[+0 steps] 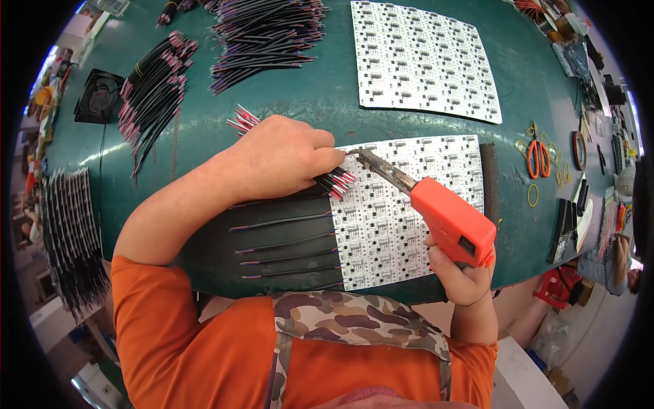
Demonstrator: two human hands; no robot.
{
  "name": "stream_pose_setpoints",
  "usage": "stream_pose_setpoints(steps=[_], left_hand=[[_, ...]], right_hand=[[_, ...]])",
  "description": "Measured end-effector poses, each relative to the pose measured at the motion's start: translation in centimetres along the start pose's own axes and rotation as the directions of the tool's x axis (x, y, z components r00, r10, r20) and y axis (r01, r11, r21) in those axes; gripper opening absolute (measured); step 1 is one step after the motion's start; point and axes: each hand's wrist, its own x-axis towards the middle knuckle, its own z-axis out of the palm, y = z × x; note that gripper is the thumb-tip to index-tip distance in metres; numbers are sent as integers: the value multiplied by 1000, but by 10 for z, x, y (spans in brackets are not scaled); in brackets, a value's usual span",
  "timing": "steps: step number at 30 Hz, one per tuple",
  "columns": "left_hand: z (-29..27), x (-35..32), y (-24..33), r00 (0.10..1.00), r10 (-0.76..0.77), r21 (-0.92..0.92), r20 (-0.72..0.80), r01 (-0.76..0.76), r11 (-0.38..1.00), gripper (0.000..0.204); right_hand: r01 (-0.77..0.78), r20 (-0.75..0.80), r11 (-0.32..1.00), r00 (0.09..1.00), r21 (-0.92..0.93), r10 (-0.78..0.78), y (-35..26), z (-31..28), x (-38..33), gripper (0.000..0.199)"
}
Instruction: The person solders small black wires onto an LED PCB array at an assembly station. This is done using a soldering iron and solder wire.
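My left hand is closed round a bundle of short black cables with red and white stripped ends. It hovers over the left edge of a white circuit board panel covered in rows of small components. In my right hand is a red soldering gun, gripped by its handle. The gun's metal tip points left, close by my left fingertips at the panel's upper left. Several single black cables lie side by side, running left from the panel's left edge. My fingers hide the exact contact at the tip.
A second white circuit board panel lies farther back on the green table. Cable piles and a cable bundle sit at the far left, near a black fan. Orange-handled scissors and yellow rubber bands are at right.
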Motion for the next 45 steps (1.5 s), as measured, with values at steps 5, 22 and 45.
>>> stream_pose_setpoints(steps=[5, 22, 45], left_hand=[[0, 1, 0, 1000, 1, 3, 8, -1, 1000, 35], [-3, 3, -9, 997, 67, -78, 35, -64, 995, 35], [-13, 10, -15, 978, 126, -88, 165, -112, 990, 39]], right_hand=[[-54, -75, 995, 995, 82, 60, -7, 8, 6, 25], [-1, -125, 978, 992, 209, 28, -8, 5, 5, 35], [55, 13, 997, 998, 62, -56, -10, -1, 11, 32]])
